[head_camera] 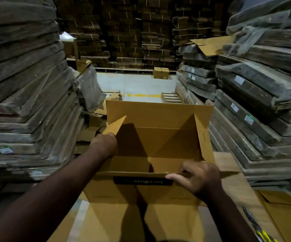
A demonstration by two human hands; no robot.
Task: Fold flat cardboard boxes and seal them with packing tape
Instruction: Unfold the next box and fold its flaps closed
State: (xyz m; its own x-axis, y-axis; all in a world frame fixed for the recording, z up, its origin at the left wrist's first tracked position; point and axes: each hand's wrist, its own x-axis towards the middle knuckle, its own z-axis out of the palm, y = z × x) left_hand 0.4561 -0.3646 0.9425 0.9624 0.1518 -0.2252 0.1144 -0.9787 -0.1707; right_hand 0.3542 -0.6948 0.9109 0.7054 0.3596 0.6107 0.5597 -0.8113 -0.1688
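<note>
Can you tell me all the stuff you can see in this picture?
open cardboard box: one, tan, centre, flaps up
black label: one, on the box's near wall
flat cardboard sheets: several, tan, under and right of the box
wrapped cardboard stacks: many, grey-brown, both sides
bundled cardboard piles: many, dark brown, far back
small closed box: one, tan, far floor
yellow floor line: one, behind the box
left hand: grips the box's left edge
right hand: grips the near rim
</note>
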